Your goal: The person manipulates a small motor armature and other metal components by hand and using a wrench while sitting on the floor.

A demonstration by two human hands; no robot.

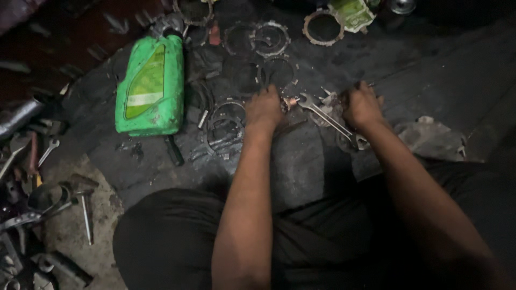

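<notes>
My left hand rests fingers-down on a dark greasy mat, its fingertips closed around a small coppery metal part. My right hand is curled over small metal pieces just right of it. A double open-ended wrench lies on the mat between the two hands, close to the right hand. Several thin toothed metal rings lie spread out beyond the hands. What the right hand grips is hidden under its fingers.
A green plastic oil jug lies on its side at the left. A hammer, wrenches and other tools are piled at the lower left. A crumpled grey rag sits at the right. My dark-trousered knees fill the foreground.
</notes>
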